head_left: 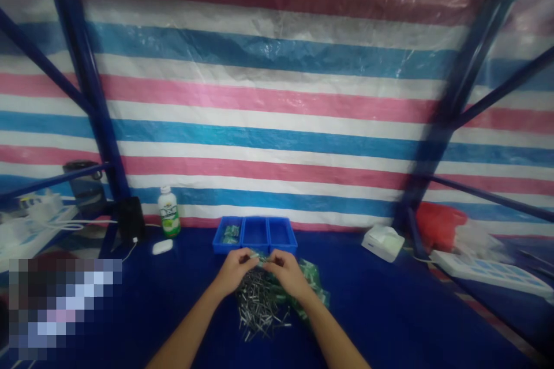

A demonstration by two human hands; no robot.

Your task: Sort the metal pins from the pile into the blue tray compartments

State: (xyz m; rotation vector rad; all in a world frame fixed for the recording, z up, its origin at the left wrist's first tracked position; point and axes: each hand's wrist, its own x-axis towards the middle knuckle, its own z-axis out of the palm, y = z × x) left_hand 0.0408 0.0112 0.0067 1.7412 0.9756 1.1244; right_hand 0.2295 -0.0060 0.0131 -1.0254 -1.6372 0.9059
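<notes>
My left hand and my right hand are close together, each with thumb and fingers pinched on a small green-printed plastic bag held between them. Whether anything is inside it is too blurred to tell. Just below my hands lies a loose pile of thin silvery metal pins, perhaps nails or screws. A heap of similar green plastic bags spreads beside and partly behind my right hand. Beyond my hands stands a blue tray with three compartments; its left one holds several green packets.
On the blue tabletop, a white bottle and a white oval case stand back left. A tissue pack lies back right. Power strips are at the sides. Blue posts and a striped sheet enclose the back.
</notes>
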